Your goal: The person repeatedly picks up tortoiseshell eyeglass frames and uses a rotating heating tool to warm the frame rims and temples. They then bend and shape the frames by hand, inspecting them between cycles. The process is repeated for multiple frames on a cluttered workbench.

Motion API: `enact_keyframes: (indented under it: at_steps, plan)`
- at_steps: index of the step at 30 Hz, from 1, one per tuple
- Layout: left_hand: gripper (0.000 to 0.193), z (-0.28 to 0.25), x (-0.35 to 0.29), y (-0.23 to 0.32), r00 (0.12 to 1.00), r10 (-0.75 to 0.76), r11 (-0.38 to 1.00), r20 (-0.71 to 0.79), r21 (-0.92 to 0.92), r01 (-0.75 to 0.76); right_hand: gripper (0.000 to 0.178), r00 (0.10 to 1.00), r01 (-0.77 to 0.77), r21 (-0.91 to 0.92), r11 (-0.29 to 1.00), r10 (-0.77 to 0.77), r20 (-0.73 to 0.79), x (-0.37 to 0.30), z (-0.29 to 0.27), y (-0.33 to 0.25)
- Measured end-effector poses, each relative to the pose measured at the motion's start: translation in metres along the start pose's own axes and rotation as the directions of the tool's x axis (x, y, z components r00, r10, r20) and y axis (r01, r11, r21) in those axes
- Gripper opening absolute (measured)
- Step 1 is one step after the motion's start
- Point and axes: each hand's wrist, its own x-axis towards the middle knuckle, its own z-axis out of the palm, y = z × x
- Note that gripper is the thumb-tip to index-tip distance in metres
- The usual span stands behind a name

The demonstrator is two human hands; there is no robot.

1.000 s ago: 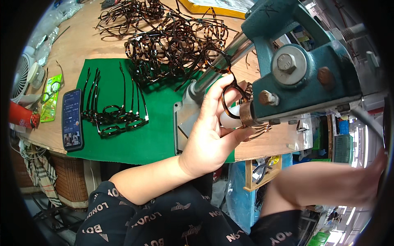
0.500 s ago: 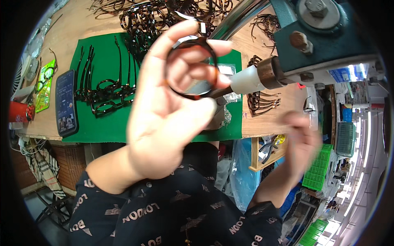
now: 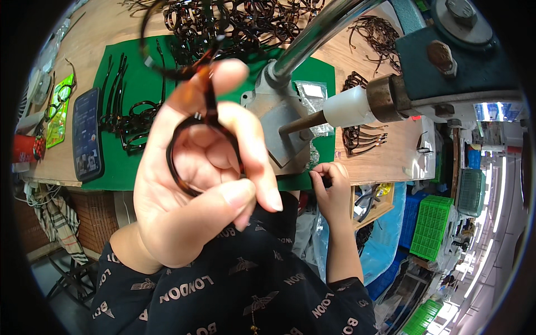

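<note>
In left hand point(image 3: 159, 215): glasses frame point(image 3: 210, 106), dark tortoiseshell, raised close to the camera before the near part of the green mat point(image 3: 117, 173), tilted, one rim above the other; upper rim blurred and cut off by the top of the view. Held by fingers curled about lower rim and bridge, palm visible through the opening. At the mat's near right corner: right hand point(image 3: 334, 192), closed narrow, perhaps on something small and dark; cannot tell what. Judged very light, probably plastic; stiff round the rims, slightly springy across the bridge. Likely slippery, going by the gloss. Probably fragile under twist, with bridge and thin rims as weak spots. Best taken at the bridge or a rim's outer edge, in a light, even pinch. Hard to steady from one far end. To the right: white sleeve point(image 3: 347, 107) on teal machine point(image 3: 474, 61), well apart from the frame. At the back: pile point(image 3: 240, 30) of similar frames.
</note>
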Motion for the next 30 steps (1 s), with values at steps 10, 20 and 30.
enact_keyframes:
  at_steps: [10, 20, 30]
  plan:
    - [0.037, -0.018, 0.009, 0.003, 0.809, -0.112, 0.985, 0.577, -0.043, 0.168, 0.008, 0.998, -0.067, 0.162, 0.985, 0.067, 0.010, -0.004, -0.005, 0.008]
    - [0.024, -0.017, 0.005, -0.001, 0.669, -0.629, 0.776, 0.395, 0.369, 0.511, 0.007, 0.996, 0.001, -0.120, 0.993, 0.010, 0.092, 0.004, -0.005, -0.010]
    - [0.017, -0.019, -0.005, -0.026, 0.360, -0.785, 0.583, 0.504, 0.405, 0.704, 0.005, 0.963, -0.076, 0.655, 0.752, -0.114, 0.243, 0.022, -0.044, -0.072]
